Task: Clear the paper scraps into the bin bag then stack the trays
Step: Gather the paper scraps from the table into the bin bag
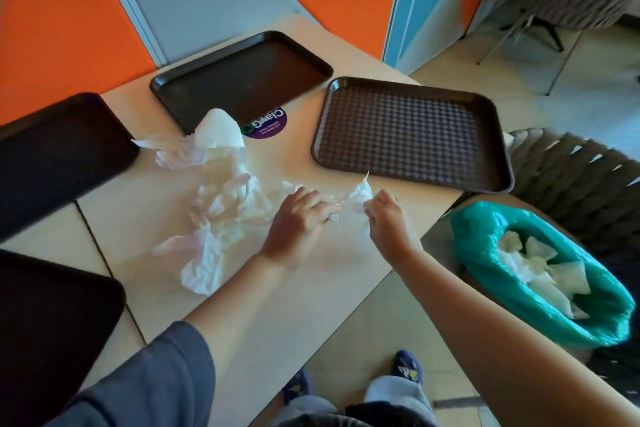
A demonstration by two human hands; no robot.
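White crumpled paper scraps (221, 204) are lying in a loose heap mid-counter (311, 288), between the trays. Right hand (386, 218) is pinching one small scrap (360, 196) between curled fingers, closed on it. Left hand (299, 218) is resting half-curled on the heap's right edge, fingers touching paper; whether it is actually gripping is hard to tell.

Handling judgement: paper is looking very light, soft, crushable, not fragile. Best to be bunching several pieces into a fist from the middle of the heap rather than picking edges, since thin corners are likely tearing or slipping out.

Green bin bag (485, 229) is sitting open just off the counter's right edge, near the right hand, already holding some scraps.

Brown trays are looking stiff, light plastic: patterned tray (412, 132) nearest the bag, smooth tray (242, 80) behind, two darker ones (59, 156) (52, 322) at left. All are lying flat, unstacked; rims are the obvious hold.
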